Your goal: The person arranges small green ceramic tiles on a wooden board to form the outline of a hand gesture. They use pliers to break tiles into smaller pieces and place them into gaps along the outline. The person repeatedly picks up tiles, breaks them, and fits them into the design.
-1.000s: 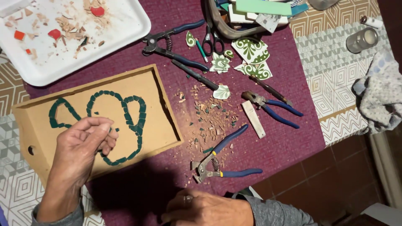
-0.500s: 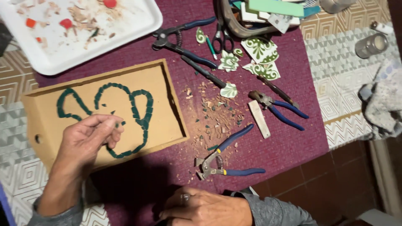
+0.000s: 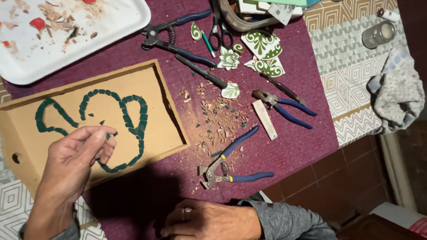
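Head view, read left to right. At upper left, a white tray carries red and tan chips. Below it lies a shallow wooden box, open side up, on a maroon cloth. A line of dark green tile pieces runs across the box floor in looping curves; the outline reads as nearly closed, with a gap near the lower middle where the left hand hovers. The ground inside and outside the loops is bare board, so by my judgement only the contour is laid and all filling remains.

The left hand has its fingertips pressed together over that gap; whether a chip sits between them cannot be told, as the fingers hide it.

The right hand lies flat on the cloth at the lower edge, fingers loosely spread, holding nothing, a ring on one finger.

To its upper right, blue-handled nippers rest beside a scatter of small offcuts, showing that stock has been cut. Beyond lie a white bar, further pliers, and green-patterned ceramic shards, still uncut. At far right, a grey rag and a small jar.
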